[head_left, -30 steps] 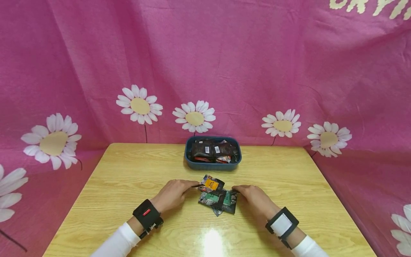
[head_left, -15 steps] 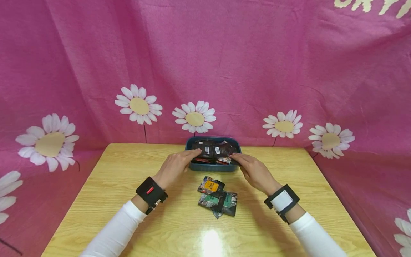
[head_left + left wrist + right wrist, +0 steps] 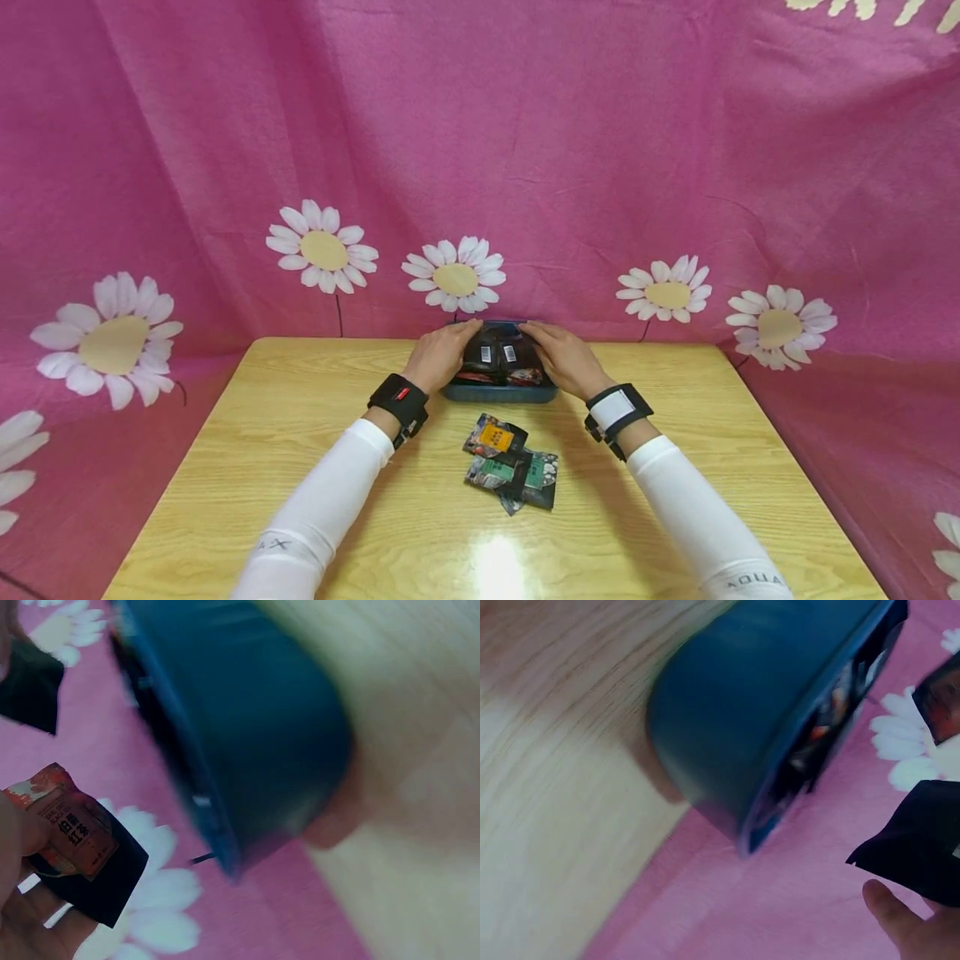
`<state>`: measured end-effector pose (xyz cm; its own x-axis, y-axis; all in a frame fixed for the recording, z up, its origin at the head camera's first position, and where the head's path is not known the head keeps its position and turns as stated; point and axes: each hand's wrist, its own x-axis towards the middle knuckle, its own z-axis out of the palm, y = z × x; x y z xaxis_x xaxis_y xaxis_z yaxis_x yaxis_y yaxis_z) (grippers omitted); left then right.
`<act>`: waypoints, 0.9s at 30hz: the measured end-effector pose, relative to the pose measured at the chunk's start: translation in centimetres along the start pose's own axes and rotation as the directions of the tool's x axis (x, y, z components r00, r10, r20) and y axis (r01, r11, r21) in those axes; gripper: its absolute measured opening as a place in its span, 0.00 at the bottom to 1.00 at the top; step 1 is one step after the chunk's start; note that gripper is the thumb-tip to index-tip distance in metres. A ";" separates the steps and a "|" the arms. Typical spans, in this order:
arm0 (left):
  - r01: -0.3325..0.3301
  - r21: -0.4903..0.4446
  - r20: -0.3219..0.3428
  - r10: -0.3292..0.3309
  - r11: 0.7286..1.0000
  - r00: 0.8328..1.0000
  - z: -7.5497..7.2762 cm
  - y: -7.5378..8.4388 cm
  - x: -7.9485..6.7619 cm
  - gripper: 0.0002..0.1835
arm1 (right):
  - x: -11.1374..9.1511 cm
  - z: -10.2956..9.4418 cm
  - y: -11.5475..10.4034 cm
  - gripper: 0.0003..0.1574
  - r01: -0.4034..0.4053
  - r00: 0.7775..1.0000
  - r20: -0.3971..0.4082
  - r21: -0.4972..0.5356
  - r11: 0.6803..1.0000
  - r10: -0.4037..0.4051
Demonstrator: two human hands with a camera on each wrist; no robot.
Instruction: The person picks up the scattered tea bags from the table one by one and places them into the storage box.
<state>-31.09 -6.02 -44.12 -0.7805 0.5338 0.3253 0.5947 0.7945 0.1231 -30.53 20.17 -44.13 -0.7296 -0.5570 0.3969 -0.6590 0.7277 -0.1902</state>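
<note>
Both hands are over the blue bin (image 3: 501, 393) at the back of the table. My left hand (image 3: 438, 357) pinches a black tea packet (image 3: 86, 840) with an orange label, thumb on its face and fingers behind. My right hand (image 3: 570, 361) holds another black packet (image 3: 919, 844), its dark side with a white label corner toward the right wrist camera. In the wrist views both packets are above the bin's rim. More packets lie inside the bin, partly hidden by the hands.
In front of the bin a small pile lies on the wooden table (image 3: 300, 433): a packet with an orange label (image 3: 495, 437) overlaps packets with green labels (image 3: 536, 475). A pink cloth (image 3: 570, 167) printed with daisies hangs behind the table.
Both hands have left the pile on the table and moved forward to the bin, first to its near corners, then over its sides. They now hold one packet each; the pile stays put.
</note>
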 end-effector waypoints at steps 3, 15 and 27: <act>0.017 -0.028 0.194 -0.011 0.999 0.981 1.2 0.4 0.1 0.29 | -0.2 1.0 0.3 0.32 -0.072 0.986 0.149 0.007 0.997 0.070; -0.063 -0.094 0.109 0.073 0.994 0.991 0.1 1.6 -3.0 0.35 | -3.6 -0.5 -1.3 0.48 -0.076 0.984 0.161 -0.008 0.997 0.076; -0.134 -0.263 0.226 0.196 0.956 0.954 -0.7 5.7 -10.5 0.35 | -10.8 -0.2 -6.2 0.50 -0.132 0.916 0.396 0.127 0.983 0.072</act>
<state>-19.36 -7.29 -46.22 -0.6720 0.7303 0.1229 0.7233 0.6116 0.3205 -18.53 21.77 -47.03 -0.7876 -0.6162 -0.0054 -0.5751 0.7381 -0.3530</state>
